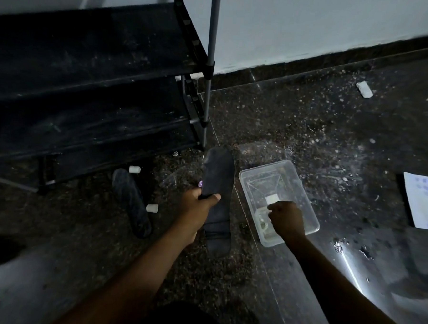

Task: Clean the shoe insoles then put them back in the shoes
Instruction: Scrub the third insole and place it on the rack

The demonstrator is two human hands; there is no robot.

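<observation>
We saw the left hand (198, 203) gripping a dark insole (218, 184) at its middle, thumb across the upper face and fingers curled behind. It was held above the floor (284, 116), toe end pointing away towards the shoe rack (89, 56) and heel end towards the person. The insole looked flat, matte and charcoal black, rounded at both ends, with a few creases across the heel part. A second insole (131, 203), equally dark and long, lay flat on the floor to the left, well apart from the first.

The right hand (287, 218) hung over a clear plastic container (305, 203), a shallow rectangular tub with rounded corners just right of the held insole. Its fingers were curled downward, but we could not tell whether they clutched anything. A small white block (272, 198) showed inside the tub, just beyond the knuckles.

The floor was glossy, speckled dark stone. The rack had black fabric shelves on grey metal tubes. Two small white caps (134, 169) lay beside the second insole, and a white sheet (422, 205) lay far right, cut off by the frame edge. A tiny purple spot (200, 183) by the left fingers was too small to identify, and the dim light swallowed most detail.
</observation>
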